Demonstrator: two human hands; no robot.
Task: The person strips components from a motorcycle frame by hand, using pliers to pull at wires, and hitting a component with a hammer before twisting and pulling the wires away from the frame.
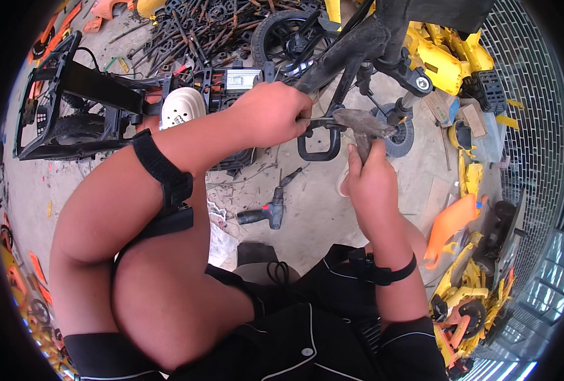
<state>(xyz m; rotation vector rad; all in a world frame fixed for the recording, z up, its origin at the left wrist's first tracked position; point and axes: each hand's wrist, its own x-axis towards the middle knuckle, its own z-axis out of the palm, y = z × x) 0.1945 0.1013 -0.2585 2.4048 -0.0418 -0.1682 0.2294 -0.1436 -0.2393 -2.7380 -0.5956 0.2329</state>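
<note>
Hammer (363,124) with a worn grey head sits in the right hand (372,181), its fingers wrapped closed around the short length of handle that shows, the thumb lying along it. The left hand (272,114) is curled into a fist on a thin metal rod (320,119), which pokes out toward the hammer head; whether the two touch, I cannot tell. Both tools are up off the floor, beside a black tubular frame (351,56) and just above its U-shaped black tube (320,156).

The hammer looks dense and head-heavy, so the handle is the place to hold it, lower down for swing, higher for control. The rod seems stiff, hard and probably smooth enough to slip; it is best gripped along its shank, knuckles clear of the struck end. The frame looks rigid and weighty, with its thick tubes the sound handholds.

A cordless drill (270,209) lies on the concrete floor (307,222) below, and yellow plastic panels (444,66) are heaped at the right.
</note>
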